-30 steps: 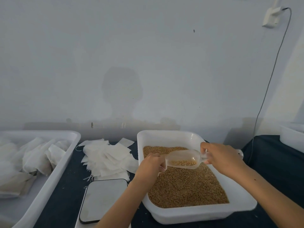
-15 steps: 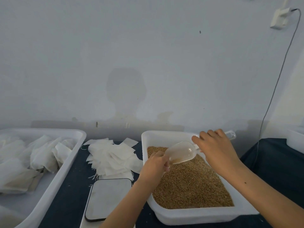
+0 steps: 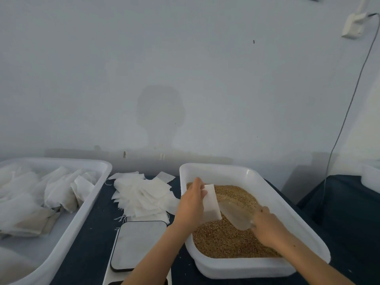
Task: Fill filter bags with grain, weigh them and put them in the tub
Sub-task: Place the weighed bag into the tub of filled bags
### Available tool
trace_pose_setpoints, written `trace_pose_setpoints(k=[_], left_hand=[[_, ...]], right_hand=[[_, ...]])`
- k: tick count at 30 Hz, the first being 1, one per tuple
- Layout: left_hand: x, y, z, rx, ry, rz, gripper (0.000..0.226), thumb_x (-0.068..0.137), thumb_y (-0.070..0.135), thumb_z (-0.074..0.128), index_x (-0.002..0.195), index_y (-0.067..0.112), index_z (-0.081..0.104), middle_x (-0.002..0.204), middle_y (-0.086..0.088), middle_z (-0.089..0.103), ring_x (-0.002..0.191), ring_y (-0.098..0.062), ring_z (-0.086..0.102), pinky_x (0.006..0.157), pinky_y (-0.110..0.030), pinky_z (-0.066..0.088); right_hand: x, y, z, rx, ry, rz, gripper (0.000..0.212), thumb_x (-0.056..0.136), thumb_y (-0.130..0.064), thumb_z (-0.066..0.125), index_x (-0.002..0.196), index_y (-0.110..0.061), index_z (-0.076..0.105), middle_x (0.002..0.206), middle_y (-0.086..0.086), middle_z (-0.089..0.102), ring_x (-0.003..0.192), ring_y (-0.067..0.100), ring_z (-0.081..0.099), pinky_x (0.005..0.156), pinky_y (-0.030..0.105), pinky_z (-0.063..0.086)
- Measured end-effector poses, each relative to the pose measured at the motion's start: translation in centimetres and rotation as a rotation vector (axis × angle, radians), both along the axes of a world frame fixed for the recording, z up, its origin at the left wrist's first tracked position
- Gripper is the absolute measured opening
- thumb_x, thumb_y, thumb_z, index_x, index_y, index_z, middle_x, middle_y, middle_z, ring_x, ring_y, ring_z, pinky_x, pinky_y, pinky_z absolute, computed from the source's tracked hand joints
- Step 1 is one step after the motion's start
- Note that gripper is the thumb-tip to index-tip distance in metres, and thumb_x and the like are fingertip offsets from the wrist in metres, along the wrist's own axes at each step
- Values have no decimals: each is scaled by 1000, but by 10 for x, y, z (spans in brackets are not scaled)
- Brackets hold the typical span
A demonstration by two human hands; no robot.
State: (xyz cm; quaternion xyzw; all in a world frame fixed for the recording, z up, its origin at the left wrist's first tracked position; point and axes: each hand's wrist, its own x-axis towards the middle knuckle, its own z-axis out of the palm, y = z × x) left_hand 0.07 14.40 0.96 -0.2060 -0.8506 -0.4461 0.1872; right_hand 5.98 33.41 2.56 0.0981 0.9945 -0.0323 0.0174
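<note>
The left hand (image 3: 192,204) now holds a white filter bag (image 3: 211,202) upright over the grain tray (image 3: 296,214), thumb and fingers pinching its left edge. A second ago this hand was bunched at the mouth of the scoop and the bag could hardly be seen; now the bag stands clear, its flat face showing and its lower end looking slightly darker, as if some grain sits inside, though that cannot be told for sure. The right hand (image 3: 267,228) has also changed: half a second ago it held the clear scoop (image 3: 236,215) raised and tipped toward the left hand, and now it has dropped to the grain (image 3: 226,239), fingers wrapped round the handle, the scoop's bowl lying low and apparently empty against the heap.

My reading is that one pour has gone into the bag and the scoop is going back for another load, so filling is under way and weighing has not yet begun.

From the left hand, the bag lies at about two o'clock, touching the fingers. The scoop's tip sits just beside the bag's lower right corner, at about four o'clock from the left hand. The scale (image 3: 137,245) lies at about seven o'clock from that hand, its plate bare. The pile of unfilled bags (image 3: 141,194) lies at nine o'clock, and the tub (image 3: 86,204) with finished bags is further out in that direction, well apart.
</note>
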Motion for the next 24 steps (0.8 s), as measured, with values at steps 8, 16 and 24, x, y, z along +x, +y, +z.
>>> trace_pose_setpoints(k=[8,16,24], left_hand=[[13,-32,34,423,11,-54,18,94,14,52,82,27,47,95,4,49,70,-8,44,63,-12,36],[44,-100,54,489,106,-95,22,88,9,61,84,31,56,104,10,58,80,-10,57,72,-10,41],[63,-142,15,564,25,10,24,81,1,68,86,24,60,93,8,64,68,-16,59,66,-20,47]], right_hand=[[6,-25,0,204,-232,-28,45,95,-16,49,138,-5,38,145,15,32,131,30,36,108,40,35],[26,-108,52,-1120,220,279,23,92,-33,54,112,-26,60,108,-12,66,101,2,62,91,24,49],[18,-209,6,-1130,365,234,20,89,-17,62,101,0,63,91,16,68,85,27,64,72,32,51]])
